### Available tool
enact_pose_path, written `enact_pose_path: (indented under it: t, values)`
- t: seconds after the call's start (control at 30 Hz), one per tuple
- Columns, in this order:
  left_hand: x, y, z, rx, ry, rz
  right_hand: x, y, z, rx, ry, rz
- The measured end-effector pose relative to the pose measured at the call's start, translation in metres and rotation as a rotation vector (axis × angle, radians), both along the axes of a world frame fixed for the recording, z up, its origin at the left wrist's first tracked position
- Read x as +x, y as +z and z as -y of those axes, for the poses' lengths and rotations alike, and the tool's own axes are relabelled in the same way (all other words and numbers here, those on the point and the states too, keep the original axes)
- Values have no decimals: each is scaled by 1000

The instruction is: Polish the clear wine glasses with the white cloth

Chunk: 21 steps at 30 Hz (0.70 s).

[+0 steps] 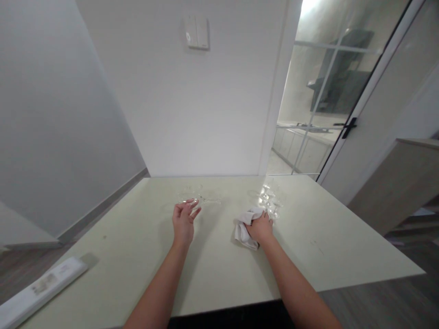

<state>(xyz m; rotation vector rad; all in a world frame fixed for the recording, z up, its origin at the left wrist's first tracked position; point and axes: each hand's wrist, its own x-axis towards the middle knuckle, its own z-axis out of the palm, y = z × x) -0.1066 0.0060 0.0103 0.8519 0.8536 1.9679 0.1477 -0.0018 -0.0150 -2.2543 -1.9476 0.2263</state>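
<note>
My left hand point(183, 223) is over the left half of the table, its fingers apart and curved beside some clear glassware. One clear stemmed glass point(210, 200) appears to lie on its side just past my fingertips; its outline is faint. More transparent glass shows behind the hand, too faint to separate. My right hand point(261, 227) is closed on a pale cloth point(245, 230), which bunches out to its left and rests on the table. Several clear stemmed glasses point(268, 201) stand or lie close together just beyond my right hand.
The pale table point(212, 274) reaches to a white wall point(199, 114) with a switch plate point(196, 32). A long white box point(44, 288) lies at the table's left front edge. On the right are a glazed door with a black handle point(349, 128) and a wooden cabinet point(401, 169).
</note>
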Motion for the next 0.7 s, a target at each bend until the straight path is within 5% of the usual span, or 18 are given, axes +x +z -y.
enact_pose_path:
  t: [0.33,0.7]
  values:
    - [-5,6,4,-113,-278,356,0,-4,-2,30,-3,8]
    - [-7,11,10,-94,-289,373,1,-1,0,12,7,4]
